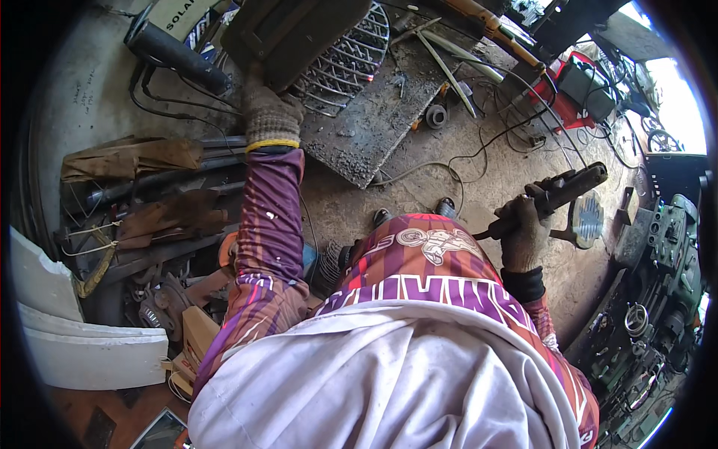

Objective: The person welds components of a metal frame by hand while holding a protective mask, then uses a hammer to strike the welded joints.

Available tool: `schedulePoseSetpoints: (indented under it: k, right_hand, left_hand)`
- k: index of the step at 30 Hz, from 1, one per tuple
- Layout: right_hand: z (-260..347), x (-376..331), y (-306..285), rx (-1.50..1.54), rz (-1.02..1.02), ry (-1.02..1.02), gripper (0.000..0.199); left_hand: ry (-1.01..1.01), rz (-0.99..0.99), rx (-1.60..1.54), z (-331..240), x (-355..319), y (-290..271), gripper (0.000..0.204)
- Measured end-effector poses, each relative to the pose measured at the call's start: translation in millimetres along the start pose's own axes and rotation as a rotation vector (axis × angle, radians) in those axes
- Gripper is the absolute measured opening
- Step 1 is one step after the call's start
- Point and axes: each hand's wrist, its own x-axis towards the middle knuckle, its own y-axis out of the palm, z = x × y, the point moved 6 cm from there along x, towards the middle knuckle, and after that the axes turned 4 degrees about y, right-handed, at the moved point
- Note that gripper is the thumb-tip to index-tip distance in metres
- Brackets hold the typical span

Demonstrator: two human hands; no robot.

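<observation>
My left hand (271, 112), in a grey knitted glove with a yellow-edged cuff, reaches forward and grips a dark welding hand shield (299, 34) from below. Its fingers are mostly hidden behind the shield's lower edge. Partly behind the shield, a round grate of metal bars (348, 63) rests on a grimy worktable (359, 142). Out to the right, my right hand (523, 232), also gloved, is closed round a dark, thick-handled tool (572, 188) that looks like a welding electrode holder. The tool slants up to the right, apart from the table.
Cables (479, 153) trail across the concrete floor. A red crate (568, 90) with a dark box stands at the far right. Green machinery (669, 262) lines the right side. At left are a dark cylinder (179, 60), metal pipes with brown cloths (131, 159) and white curved panels (97, 337).
</observation>
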Motion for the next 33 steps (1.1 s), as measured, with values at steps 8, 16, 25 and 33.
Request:
schedulePoseSetpoints:
  k: [8, 16, 25, 33]
  right_hand:
    - [-2, 2, -3, -0.028, 0.008, 0.037, 0.034]
    - [-3, 8, 6, -0.137, 0.089, 0.074, 0.032]
    - [-15, 12, 13, -0.216, 0.145, 0.073, 0.032]
    - [-22, 34, 33, -0.326, 0.219, 0.087, 0.035]
  left_hand:
    - [-0.039, 0.035, -0.27, 27, 12, -12, 0.035]
    - [0.047, 0.238, -0.219, 3, -19, -28, 0.04]
    - [0.211, 0.279, -0.345, -67, -61, -120, 0.044]
    - [0.32, 0.222, -0.388, -86, -118, -135, 0.047]
